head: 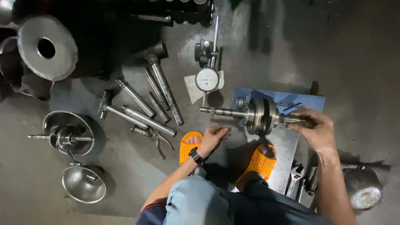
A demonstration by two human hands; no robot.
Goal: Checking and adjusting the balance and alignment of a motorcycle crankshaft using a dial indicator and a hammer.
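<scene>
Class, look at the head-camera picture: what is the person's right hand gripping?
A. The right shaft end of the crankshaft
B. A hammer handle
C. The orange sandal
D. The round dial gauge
A: the right hand closes round the right shaft end of the crankshaft, while the dial gauge lies untouched.

The crankshaft (261,115) between the fingers (301,121) of the right hand (314,129) is bare steel, its webs polished and glossy, its shaft ends duller. Beyond the left hand's (212,137) fingers (223,130) lie matt grey metal rods (160,93) and a dial gauge (207,79) with a glossy face on a scrap of white paper (192,89). The concrete floor (354,54) looks rough and oil-darkened, while the sandals (259,163) are matt orange plastic.
</scene>
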